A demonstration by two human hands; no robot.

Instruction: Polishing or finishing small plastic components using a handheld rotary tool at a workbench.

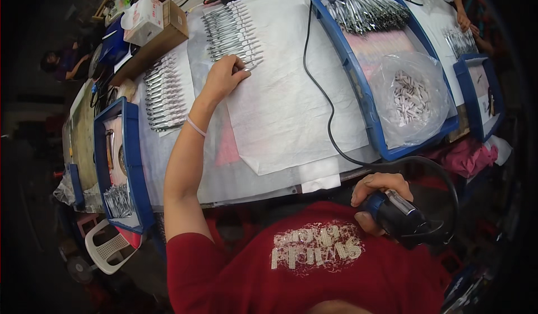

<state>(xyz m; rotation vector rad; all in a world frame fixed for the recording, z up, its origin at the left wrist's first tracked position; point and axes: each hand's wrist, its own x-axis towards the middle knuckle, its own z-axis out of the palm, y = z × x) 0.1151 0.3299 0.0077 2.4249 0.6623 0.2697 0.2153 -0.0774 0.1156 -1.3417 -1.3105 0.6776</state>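
My left hand (225,77) lies over the near end of a row of slim silvery metal pieces with white tips (232,31), on white sheeting. Its fingers are bent and pressed together around the nearest piece, whose white end (256,64) shows past the fingertips; the palm hides the rest. Close to my chest, beyond the table's edge, my right hand (386,193) is wrapped round a black corded handheld tool (400,216) with a blue ring. A thick black cable (330,123) runs from the tool across the table.
A second row of similar pieces (165,92) lies at the left. At the right, a long blue tray (358,92) bears bundled metal pieces and a bag of small pale parts (412,98). A smaller blue tray (134,162) stands left, near a cardboard box (174,22). Other people's hands (464,19) appear far right.
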